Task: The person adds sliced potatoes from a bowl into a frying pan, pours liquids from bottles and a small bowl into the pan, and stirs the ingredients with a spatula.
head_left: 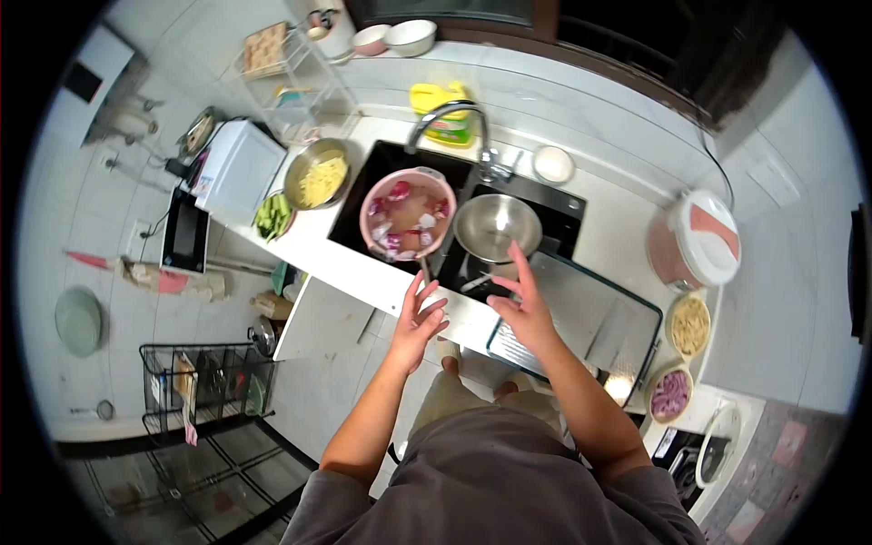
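Note:
Both my hands are raised in front of the counter's edge, empty. My left hand [419,324] has its fingers spread, just below the pink basin [369,227], which holds water and purple onion pieces in the sink. My right hand [525,304] is also spread, below and right of a steel bowl [498,228] that stands over the sink's right part. A knife [477,282] lies near my right fingertips. To the right, a cutting board [581,304] with a dark rim carries a cleaver [613,331].
On the left are a bowl of pale yellow shreds [322,181] and a dish of green pieces [273,217]. The faucet [454,107] arches over the sink. A pink-white cooker [695,241] and bowls of pale pieces [689,327] and sliced onion [670,395] stand on the right.

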